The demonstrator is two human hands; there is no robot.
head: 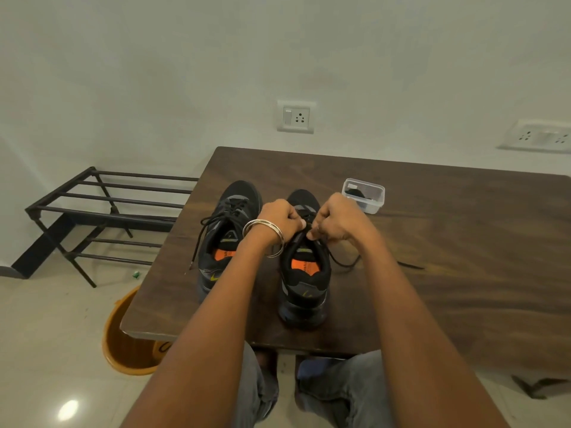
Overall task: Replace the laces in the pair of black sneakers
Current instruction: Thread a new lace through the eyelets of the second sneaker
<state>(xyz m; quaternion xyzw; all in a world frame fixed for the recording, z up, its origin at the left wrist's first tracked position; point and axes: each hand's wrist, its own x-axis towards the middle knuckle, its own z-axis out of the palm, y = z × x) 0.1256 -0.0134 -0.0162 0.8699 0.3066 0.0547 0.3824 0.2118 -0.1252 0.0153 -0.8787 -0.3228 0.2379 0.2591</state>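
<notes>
Both hands meet over the tongue of the right sneaker [304,273]. The left hand [279,219] has its fingers curled tight and pinches the black lace [343,263] at the top eyelets; two thin silver bangles [264,234] ring its wrist. The right hand [335,219] is curled the same way, fingertips pinching the lace just beside the left hand's thumb. From under the right hand one end of the lace trails off across the desk [432,242] toward its right side, lying flat on the wood.

The right sneaker stands upright with its heel toward the near edge of the desk and its toe toward the wall. It is black with grey panels, a small yellow mark at the heel and an orange patch on the insole. The left sneaker [225,239] matches it and stands just beside it, nearer the desk's left edge, toe pointing to the far edge. Its own black lace [202,239] is threaded but loose, one end hanging down past the outer side of the shoe.

So: two sneakers, two laces in view, two hands at work on one shoe.

Near the far edge, right of the shoes, sits one small clear plastic box [364,195] with something dark inside. Off the desk's left corner stand an orange bucket [123,344] on the floor and a black metal rack [102,211] against the wall.
</notes>
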